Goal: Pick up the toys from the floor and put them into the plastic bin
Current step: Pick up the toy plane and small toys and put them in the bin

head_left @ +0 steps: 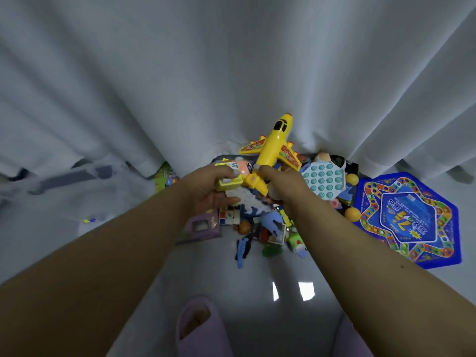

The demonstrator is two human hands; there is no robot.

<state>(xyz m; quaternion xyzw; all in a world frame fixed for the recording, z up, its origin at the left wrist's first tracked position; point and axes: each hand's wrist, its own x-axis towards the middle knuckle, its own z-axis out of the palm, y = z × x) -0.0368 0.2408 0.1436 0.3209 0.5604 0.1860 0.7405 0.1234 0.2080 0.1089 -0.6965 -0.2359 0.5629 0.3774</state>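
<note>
Now yellow toy plane (273, 148) between both hands (280, 185).

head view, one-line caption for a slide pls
Right hand grips a yellow toy plane, left hand a yellow block, above scattered toys.

Toy pile (268, 222) crowds floor at curtain (180, 86) foot; game board (409, 220) blocks right of pile; bare floor (244, 287) near side and left, open for reach.

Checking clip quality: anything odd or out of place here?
No bin is in view. Toys lie heaped on the floor against the curtain, some tucked under its hem. The right hand grips a yellow plane; the left hand holds a yellow block.
</note>
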